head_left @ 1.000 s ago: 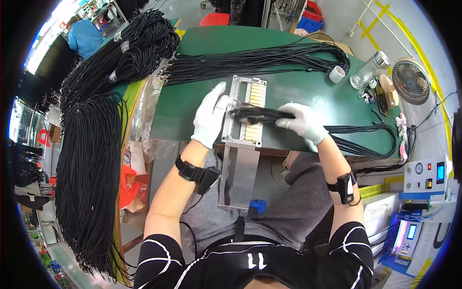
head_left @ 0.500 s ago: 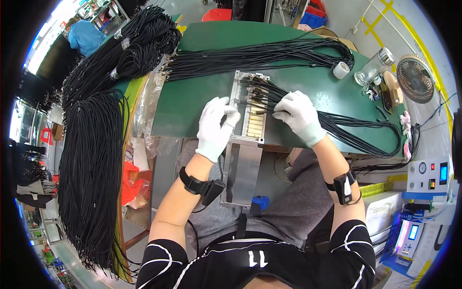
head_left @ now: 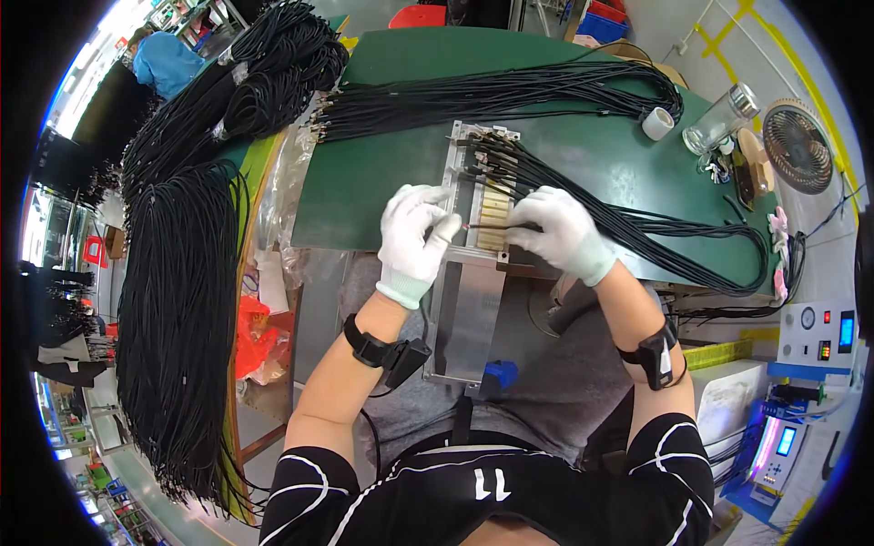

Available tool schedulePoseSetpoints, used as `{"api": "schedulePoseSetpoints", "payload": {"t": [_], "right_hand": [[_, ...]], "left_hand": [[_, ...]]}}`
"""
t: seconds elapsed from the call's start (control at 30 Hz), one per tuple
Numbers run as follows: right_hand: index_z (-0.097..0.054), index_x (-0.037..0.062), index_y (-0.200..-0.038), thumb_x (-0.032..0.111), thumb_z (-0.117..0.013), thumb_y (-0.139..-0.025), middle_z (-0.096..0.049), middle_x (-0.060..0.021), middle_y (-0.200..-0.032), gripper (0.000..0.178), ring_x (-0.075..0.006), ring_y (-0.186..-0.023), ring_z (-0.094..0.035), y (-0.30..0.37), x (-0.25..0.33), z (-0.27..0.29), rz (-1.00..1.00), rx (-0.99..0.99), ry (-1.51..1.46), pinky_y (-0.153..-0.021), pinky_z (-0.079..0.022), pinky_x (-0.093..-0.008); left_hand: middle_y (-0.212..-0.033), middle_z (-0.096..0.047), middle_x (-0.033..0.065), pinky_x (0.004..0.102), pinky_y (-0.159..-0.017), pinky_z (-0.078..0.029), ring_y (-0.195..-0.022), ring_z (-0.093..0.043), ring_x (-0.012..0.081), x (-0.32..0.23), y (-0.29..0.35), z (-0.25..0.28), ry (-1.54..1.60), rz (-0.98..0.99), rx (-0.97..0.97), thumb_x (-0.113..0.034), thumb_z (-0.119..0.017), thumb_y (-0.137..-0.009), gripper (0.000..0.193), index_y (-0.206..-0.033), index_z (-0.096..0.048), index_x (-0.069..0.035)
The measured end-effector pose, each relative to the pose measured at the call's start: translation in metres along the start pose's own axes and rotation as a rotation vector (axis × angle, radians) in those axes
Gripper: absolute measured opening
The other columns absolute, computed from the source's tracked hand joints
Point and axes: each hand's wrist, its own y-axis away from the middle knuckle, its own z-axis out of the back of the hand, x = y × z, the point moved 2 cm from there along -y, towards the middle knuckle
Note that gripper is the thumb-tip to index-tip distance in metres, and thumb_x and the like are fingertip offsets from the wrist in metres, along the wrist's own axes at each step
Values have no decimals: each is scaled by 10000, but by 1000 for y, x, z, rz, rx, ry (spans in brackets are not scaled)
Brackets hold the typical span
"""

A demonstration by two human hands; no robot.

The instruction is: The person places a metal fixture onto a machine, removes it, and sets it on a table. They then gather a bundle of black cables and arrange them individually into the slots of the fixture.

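My right hand [head_left: 557, 235], in a white glove, pinches a thin black cable [head_left: 510, 226]. The cable's end points left over the metal fixture [head_left: 460, 164], which has a row of cream-coloured slots [head_left: 492, 218]. My left hand [head_left: 414, 237], also gloved, is curled with thumb and fingers close together beside that cable end; what lies between them is hidden. A dark cord [head_left: 425, 314] hangs below the left hand. Several black cables [head_left: 546, 182] have their ends in the far part of the fixture and loop off to the right.
A long bundle of black cables [head_left: 510, 96] crosses the green table [head_left: 391, 196]. Thick cable bundles [head_left: 182, 337] hang at the left. At the right are a white tape roll [head_left: 657, 124], a glass bottle [head_left: 724, 118], a fan [head_left: 797, 146] and a blue-and-white instrument [head_left: 810, 337].
My right hand has moved slightly left and nearer, now with a single cable stretched toward my left hand over the near slots. The whole view has shifted a little.
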Motion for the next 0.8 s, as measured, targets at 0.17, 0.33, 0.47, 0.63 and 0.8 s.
{"api": "schedulePoseSetpoints", "payload": {"t": [0.17,0.33,0.47,0.63,0.8], "right_hand": [[-703,124,-829,208,-775,-783,-672,-49,-763,120,-275,-781,-636,7,3,1,-69,0,86,-725,-507,-396],[-701,152,-795,274,-719,-819,-673,-52,-712,126,-280,-737,-658,9,5,-2,-96,44,190,-674,-526,-415],[-696,152,-794,280,-698,-828,-671,-54,-707,132,-279,-734,-660,9,7,-1,-93,68,225,-660,-527,-420],[-685,146,-811,278,-686,-829,-660,-68,-703,133,-294,-714,-653,10,8,-2,-73,90,247,-638,-523,-434],[-674,144,-827,289,-679,-832,-647,-79,-694,145,-308,-699,-649,10,8,-12,-44,69,313,-632,-514,-445]], "left_hand": [[-1064,-722,122,474,-1042,-419,-1078,-620,342,9,3,2,-133,102,-42,-213,-709,-877,187,-786,-671,-54],[-1073,-723,134,478,-1077,-407,-1094,-627,335,16,4,2,-125,169,-2,-221,-672,-909,163,-878,-699,-64],[-1074,-724,134,483,-1094,-400,-1106,-630,324,22,7,1,-128,193,39,-241,-651,-928,181,-942,-717,-73],[-1113,-714,148,473,-1105,-392,-1126,-623,343,22,9,1,-73,221,40,-263,-648,-937,192,-942,-735,-92],[-1264,-647,187,516,-1146,-331,-1247,-533,403,1,11,-4,-70,59,94,-385,-690,-894,254,-951,-780,-154]]}}
